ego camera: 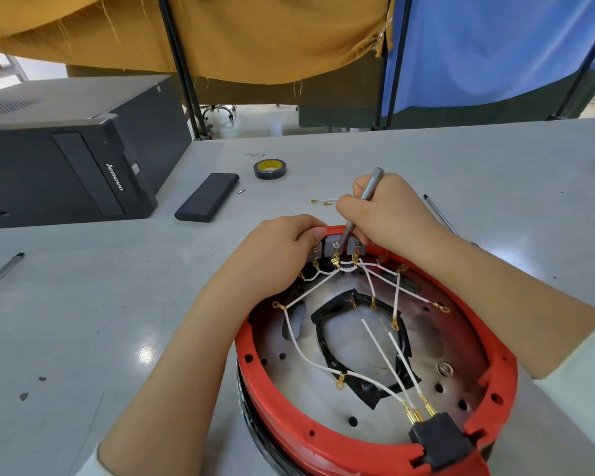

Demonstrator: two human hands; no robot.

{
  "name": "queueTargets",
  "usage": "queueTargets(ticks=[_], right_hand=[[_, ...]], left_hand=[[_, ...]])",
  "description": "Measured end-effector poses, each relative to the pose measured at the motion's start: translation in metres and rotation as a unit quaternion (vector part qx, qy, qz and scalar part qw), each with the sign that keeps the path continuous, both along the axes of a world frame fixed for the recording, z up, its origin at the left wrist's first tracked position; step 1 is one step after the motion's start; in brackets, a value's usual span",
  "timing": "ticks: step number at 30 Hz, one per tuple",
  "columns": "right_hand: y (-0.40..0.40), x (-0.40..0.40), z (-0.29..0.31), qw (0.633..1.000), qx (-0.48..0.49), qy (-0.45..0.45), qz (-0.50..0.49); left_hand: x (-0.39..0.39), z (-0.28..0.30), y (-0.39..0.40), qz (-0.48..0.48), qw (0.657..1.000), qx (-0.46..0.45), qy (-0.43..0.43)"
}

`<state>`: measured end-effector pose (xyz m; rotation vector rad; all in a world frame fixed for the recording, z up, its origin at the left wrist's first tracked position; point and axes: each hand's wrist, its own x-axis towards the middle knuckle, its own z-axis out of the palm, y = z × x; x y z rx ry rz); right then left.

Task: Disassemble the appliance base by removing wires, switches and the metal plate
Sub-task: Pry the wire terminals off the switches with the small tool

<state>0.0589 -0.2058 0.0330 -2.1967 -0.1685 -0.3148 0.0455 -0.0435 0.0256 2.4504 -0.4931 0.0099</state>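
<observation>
Head view: right hand [385, 214] grasps the screwdriver [364, 204], tip at the switches [335, 245] below its grip; left hand [282, 245] clamps the base [495, 372] rim, so press straight down, steadily.

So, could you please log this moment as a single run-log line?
step: freeing switches | right hand: grips screwdriver, tip at middle switch | left hand: holds red base rim | white wires: attached

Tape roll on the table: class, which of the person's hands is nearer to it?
Right. The right hand, holding the screwdriver, is just below-right of the tape roll; the left hand is farther down.
</observation>
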Motion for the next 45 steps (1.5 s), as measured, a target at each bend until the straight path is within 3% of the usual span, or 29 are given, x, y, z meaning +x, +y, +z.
queueTargets(ticks=[12, 20, 27, 38, 45], right_hand=[[0.002, 0.007, 0.009, 0.998, -0.015, 0.056, 0.012], [-0.004, -0.004, 0.000, 0.997, 0.060, -0.038, -0.019], [-0.001, -0.010, -0.006, 0.997, 0.007, -0.079, -0.015], [0.000, 0.002, 0.003, 0.999, 0.021, 0.026, 0.028], [-0.001, -0.007, -0.005, 0.996, 0.016, -0.083, -0.006]], left_hand=[[0.002, 0.001, 0.000, 0.008, 1.000, 0.011, -0.002], [0.002, 0.001, 0.001, 0.009, 1.000, -0.010, 0.002], [0.001, 0.001, 0.001, 0.010, 1.000, -0.006, -0.001], [0.002, 0.001, 0.000, 0.008, 1.000, 0.006, -0.001], [0.001, 0.000, 0.001, 0.012, 1.000, -0.004, 0.001]])
